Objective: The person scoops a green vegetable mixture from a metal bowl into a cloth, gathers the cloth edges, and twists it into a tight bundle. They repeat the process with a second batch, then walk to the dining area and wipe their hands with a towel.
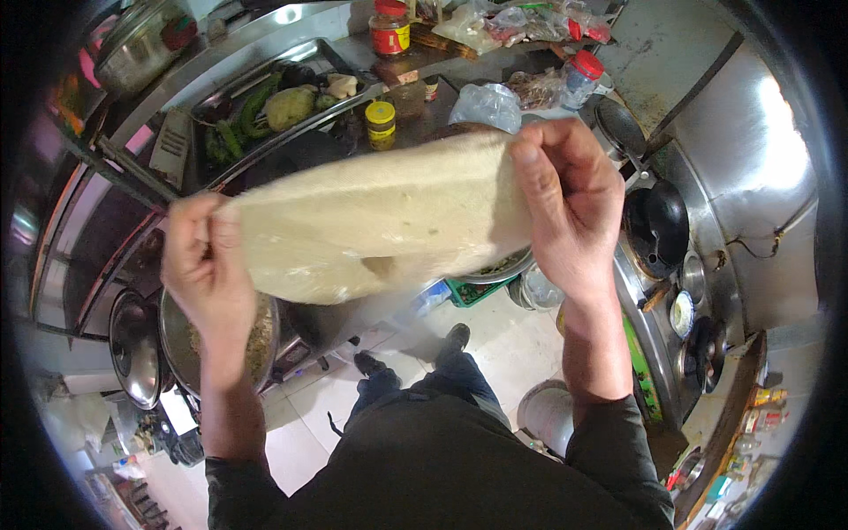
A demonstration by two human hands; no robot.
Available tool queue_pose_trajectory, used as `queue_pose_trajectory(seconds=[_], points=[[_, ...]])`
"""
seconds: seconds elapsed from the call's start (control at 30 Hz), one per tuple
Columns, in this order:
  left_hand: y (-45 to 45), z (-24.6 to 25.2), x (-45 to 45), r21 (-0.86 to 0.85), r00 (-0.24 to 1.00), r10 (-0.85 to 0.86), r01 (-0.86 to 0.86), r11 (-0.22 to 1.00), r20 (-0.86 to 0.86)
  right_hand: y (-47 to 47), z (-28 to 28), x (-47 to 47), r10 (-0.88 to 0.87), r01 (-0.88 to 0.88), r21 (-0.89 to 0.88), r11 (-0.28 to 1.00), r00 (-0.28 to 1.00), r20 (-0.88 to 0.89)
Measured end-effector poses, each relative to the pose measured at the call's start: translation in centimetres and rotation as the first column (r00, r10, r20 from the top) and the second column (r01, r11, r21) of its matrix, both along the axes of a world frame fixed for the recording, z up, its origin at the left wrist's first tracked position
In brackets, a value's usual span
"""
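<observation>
A wide sheet of pale dough [371,218] hangs stretched in the air between my two hands. Its left edge is pinched by my left hand [209,265], while the upper right corner is gripped by the thumb and fingers of my right hand [570,192]. White flour patches and a few green specks show on the sheet, and its lower edge is blurred. Below my left hand stands a large metal pot [265,344] with a brownish, chunky content, partly hidden by my forearm. Part of a metal bowl [510,268] shows under the sheet's right side.
A metal tray [311,119] of vegetables lies at the back left. A yellow-lidded jar [380,124], a clear plastic bag [487,106] and red-lidded jars [391,30] stand behind the dough. At right are a black wok [656,228] and a steel counter [652,331]. A white bucket [546,414] stands on the floor.
</observation>
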State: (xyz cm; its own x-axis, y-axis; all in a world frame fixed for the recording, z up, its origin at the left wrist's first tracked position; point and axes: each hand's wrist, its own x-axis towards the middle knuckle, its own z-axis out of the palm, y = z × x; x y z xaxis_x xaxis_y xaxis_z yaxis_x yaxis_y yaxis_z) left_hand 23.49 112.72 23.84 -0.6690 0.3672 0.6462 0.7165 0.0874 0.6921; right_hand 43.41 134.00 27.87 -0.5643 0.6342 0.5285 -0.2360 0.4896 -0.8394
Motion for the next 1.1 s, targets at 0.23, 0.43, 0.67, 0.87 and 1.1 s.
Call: queue_pose_trajectory(seconds=[0.23,0.43,0.67,0.87,1.1], points=[[5.6,-1.3,7.4,-0.168,0.995,-0.067,0.053,0.984,-0.077,6.7,-1.1,10.1,-0.006,0.03,-0.104,0.994,0.975,0.223],[13.2,-3.8,6.2,-0.303,0.994,-0.101,0.106,0.947,0.031,14.4,-4.4,9.8,-0.089,0.113,-0.051,0.992,0.935,0.344],[26.6,-15.7,-2.8,-0.481,0.984,-0.165,0.174,0.859,0.061,26.6,-18.7,0.7,-0.16,0.102,0.157,0.982,0.893,0.42],[32.2,-24.8,-8.1,-0.656,0.989,-0.121,0.143,0.741,0.079,32.0,-28.4,-3.7,-0.223,0.121,0.209,0.97,0.783,0.581],[34.7,-28.2,-9.9,-0.649,0.992,-0.081,0.123,0.751,0.094,34.3,-32.5,-6.7,-0.229,0.141,0.207,0.968,0.832,0.506]])
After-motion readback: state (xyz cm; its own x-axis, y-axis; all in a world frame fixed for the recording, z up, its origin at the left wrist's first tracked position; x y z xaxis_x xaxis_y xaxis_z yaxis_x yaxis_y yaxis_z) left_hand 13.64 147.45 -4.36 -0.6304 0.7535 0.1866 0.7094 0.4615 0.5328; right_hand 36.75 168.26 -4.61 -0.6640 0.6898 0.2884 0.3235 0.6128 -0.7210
